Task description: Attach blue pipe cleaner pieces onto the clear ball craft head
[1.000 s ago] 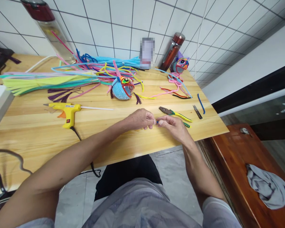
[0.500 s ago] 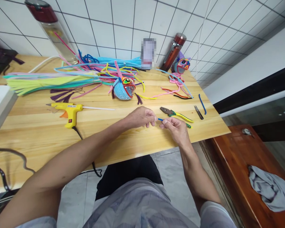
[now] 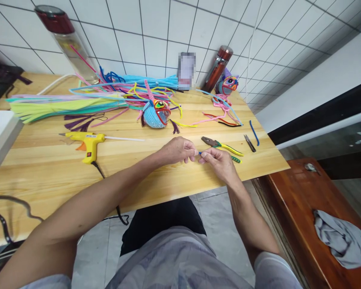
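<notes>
Over the near edge of the surface [image 3: 174, 178], the person's two hands met almost fingertip to fingertip, with a short blue strip [image 3: 200, 153] bridging the small gap. The right hand [image 3: 218, 160] had its thumb and fingers pinched on one end; the left hand [image 3: 180, 151] had its fingers closed at the other, though how much of the strip they covered could not be told. So little blue showed that a light, even pinch looked best, with the tips close together so that any bend or twist would fall just where it was wanted. Steady wrists would probably have helped too, since so small a piece might easily have slipped or kinked. Just beyond the right hand, the pliers [image 3: 209, 141] lay handy for a firmer squeeze, but one handle ran close behind that hand, so a little more room seemed wise. The glue gun [image 3: 90, 140] lay well to the left, and farther to the right were the snips [image 3: 249, 143] beside a longer blue strip [image 3: 254, 133], a likely spare. Past these stood the toy fish [image 3: 155, 116], with the bundled pipe cleaners [image 3: 66, 106] behind and to its left, and a brown bottle [image 3: 217, 68] by the wall.
</notes>
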Motion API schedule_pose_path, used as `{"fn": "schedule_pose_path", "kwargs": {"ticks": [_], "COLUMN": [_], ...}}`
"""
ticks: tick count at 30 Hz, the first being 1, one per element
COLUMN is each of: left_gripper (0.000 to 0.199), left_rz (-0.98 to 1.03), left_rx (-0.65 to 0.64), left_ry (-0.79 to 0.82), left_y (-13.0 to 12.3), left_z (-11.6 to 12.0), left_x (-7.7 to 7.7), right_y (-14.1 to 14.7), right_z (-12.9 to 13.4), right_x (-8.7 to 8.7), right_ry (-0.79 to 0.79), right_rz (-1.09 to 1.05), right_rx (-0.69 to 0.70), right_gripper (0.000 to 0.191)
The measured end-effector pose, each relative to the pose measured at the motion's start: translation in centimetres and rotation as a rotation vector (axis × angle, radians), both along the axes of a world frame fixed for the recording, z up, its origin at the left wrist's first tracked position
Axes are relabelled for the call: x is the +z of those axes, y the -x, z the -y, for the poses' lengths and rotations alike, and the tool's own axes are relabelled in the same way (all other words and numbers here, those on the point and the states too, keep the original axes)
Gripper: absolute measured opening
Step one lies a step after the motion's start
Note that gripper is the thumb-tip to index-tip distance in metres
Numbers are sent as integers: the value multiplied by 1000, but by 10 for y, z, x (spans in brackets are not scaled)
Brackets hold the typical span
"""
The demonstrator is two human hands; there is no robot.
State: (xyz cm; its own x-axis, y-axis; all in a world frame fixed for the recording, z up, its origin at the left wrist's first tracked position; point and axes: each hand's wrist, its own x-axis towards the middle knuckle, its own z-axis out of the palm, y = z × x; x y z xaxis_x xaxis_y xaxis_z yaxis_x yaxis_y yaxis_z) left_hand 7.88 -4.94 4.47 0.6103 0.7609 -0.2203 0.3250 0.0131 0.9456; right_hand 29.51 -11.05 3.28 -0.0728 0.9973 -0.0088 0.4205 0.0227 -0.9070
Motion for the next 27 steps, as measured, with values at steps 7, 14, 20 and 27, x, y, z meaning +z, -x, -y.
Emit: {"fn": "schedule_pose_path", "kwargs": {"ticks": [7,14,20,27], "left_gripper": [21,23,20,21], "left_rz": [90,95,60,104], "left_rx": [37,24,7,52], "left_ry": [-52,-50,-3,-8], "left_y": [0,1,0,-2], "left_z": [0,-4,-2,0], "left_x": [-2,-5,-3,-2], "right_y": [6,6,1,10], "right_z": [4,6,-2,-5], "right_x": [-11,-17,-11,-9], "right_ry": [-46,-56,-50,-9], "right_rz": [-51,-101,-15,-97], "right_rx": [-155,-193,-44,-142], "right_gripper": [40,39,28,29]}}
